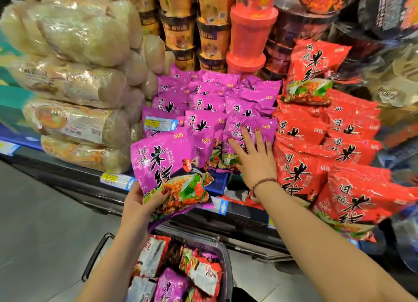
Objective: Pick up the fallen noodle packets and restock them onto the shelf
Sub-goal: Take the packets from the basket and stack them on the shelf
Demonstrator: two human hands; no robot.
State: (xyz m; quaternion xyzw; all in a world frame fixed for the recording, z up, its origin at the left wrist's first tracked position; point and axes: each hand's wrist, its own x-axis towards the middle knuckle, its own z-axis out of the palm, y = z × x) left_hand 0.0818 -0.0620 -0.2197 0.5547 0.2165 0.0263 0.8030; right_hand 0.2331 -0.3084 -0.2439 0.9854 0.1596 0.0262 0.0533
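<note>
1. Head view, looking down at a shop shelf (pixel 56 168) in front of me. My left hand (pixel 140 202) is near and to the left. Its thumb is on the front and its fingers are curled behind the lower end of a purple noodle packet (pixel 167 166), which it holds upright just in front of the shelf edge.
2. My right hand (pixel 253 157) reaches further in. Its fingers are straight and spread, pressing flat on the front packet (pixel 239 132) of the purple stack (pixel 214 102). It grips nothing.
3. The purple stack fills the middle of the shelf in overlapping rows. Red noodle packets (pixel 316 143) are piled to its right, some leaning over the edge. Clear bags of pale noodles (pixel 74 53) are stacked to the left, and cup noodles (pixel 203 30) stand at the back.
4. Nearest me, on the floor between my arms, is a dark basket (pixel 226 267). It holds mixed packets (pixel 181 274) in purple, red and white.
5. I judge the task to be partly done. Many purple and red packets already sit on the shelf, and the one in my left hand is not yet placed. The packets in the basket still look to need shelving, and I cannot tell how many lie beneath the top layer.
</note>
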